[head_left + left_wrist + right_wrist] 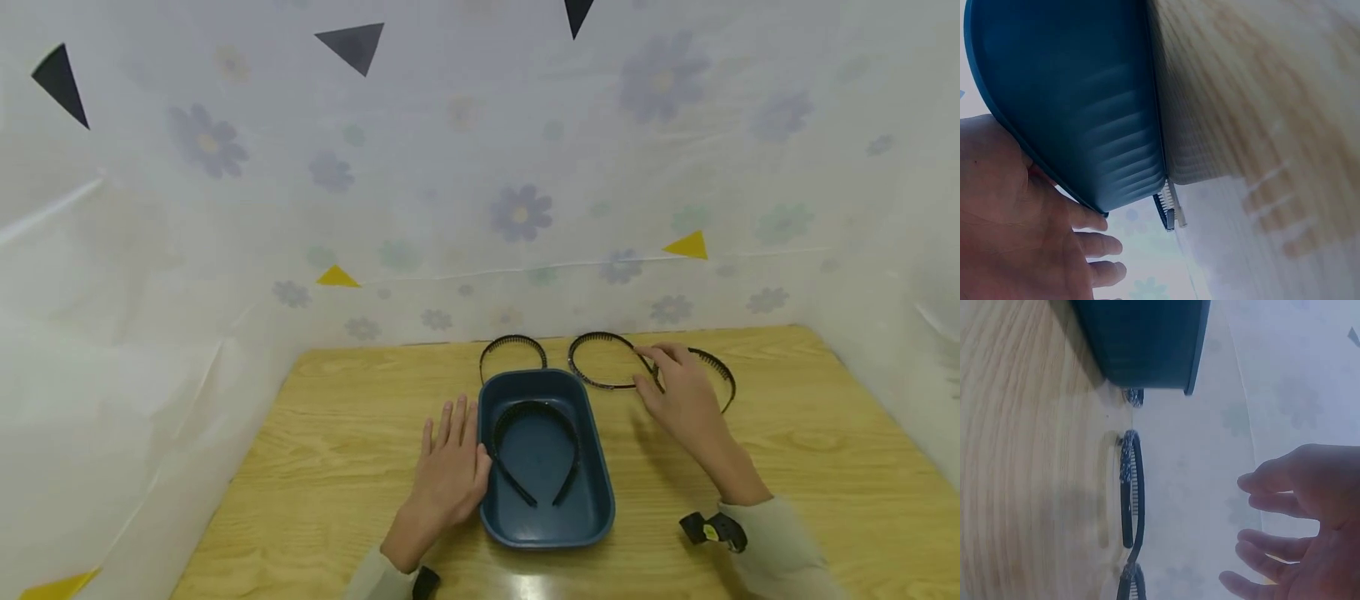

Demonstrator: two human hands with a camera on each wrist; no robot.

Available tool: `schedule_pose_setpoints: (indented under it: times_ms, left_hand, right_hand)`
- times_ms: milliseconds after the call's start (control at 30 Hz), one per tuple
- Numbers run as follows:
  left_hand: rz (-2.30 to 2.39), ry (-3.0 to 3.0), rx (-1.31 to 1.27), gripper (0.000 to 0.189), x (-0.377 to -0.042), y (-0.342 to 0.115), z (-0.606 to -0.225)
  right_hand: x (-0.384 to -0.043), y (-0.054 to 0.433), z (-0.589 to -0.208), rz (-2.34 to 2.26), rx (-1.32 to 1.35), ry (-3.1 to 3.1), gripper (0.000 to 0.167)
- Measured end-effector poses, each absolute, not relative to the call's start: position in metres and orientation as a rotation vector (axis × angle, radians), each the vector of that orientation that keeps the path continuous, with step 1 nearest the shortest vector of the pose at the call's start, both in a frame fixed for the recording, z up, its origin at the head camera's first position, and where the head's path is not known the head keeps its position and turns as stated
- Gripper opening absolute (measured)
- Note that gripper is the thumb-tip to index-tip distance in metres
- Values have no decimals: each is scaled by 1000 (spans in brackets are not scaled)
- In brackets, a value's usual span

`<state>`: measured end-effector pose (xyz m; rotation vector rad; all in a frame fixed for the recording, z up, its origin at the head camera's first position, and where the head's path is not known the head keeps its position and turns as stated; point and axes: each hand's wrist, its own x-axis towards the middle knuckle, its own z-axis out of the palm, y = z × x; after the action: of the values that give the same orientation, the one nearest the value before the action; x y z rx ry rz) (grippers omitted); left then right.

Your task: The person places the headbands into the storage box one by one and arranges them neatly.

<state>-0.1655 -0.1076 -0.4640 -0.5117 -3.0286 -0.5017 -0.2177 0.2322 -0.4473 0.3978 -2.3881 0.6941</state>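
A dark blue rectangular tray [606, 492] stands on the table with one black toothed headband [535, 406] lying inside it. Fingers straight, my left hand [450, 475] rests against the tray's left side; the left wrist view shows this hand [1029, 219] along the rim. My right hand [686, 404] hovers over the ends of a middle headband [600, 335] and a right headband [722, 365]. In the right wrist view, the loosely bent fingers of this hand [1310, 525] stand apart from the headband [1139, 487], with nothing between them.
Another headband [513, 337] lies behind the tray, its lower part hidden by the rim. A white flowered sheet [450, 167] rises behind the wood-grain table [315, 467] and along both sides. A dark strap [712, 531] is on the right wrist.
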Motion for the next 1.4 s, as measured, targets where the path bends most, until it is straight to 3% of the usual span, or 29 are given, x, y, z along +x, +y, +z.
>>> schedule_pose_setpoints:
  times_ms: [533,833,1400]
  left_hand:
    - [-489,-3016,-508,60,-168,-108,-467]
    - [-488,-3017,-509,60,-169,-112,-468]
    - [-499,-3036,-505,60,-169,-114,-466]
  right_hand:
    - [-227,283,-452,1062,274,-2426,41]
    - [-231,315,-460,1131,136,-2428,49]
    - [-237,352,-487,1118,105,-2508,46]
